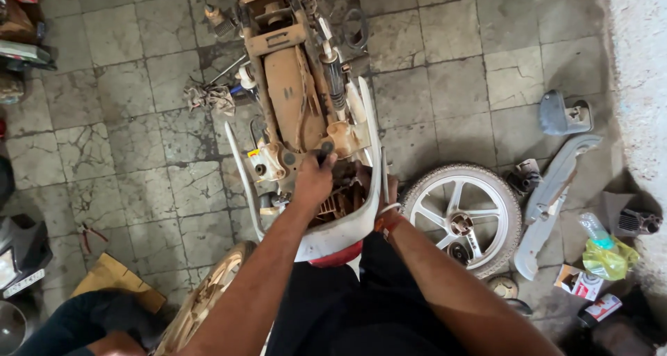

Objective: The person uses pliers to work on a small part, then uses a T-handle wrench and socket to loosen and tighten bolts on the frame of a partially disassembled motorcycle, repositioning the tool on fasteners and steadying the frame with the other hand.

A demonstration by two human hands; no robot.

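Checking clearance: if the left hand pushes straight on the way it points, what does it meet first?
Likely the rusty frame spine just beyond the dark handle that the left hand grips; depth is unclear from above.

- The stripped scooter frame [292, 85] stood lengthwise on the tiled floor – dusty, rust-brown, its bodywork gone, white side rails flaring round the rear
- A dark-handled tool [324, 150] stood nearly upright at the rear of the frame, its grip enclosed in the left hand [313, 182]
- The right hand [385, 193] reached down just beside the white rear rail, its fingers hidden behind it
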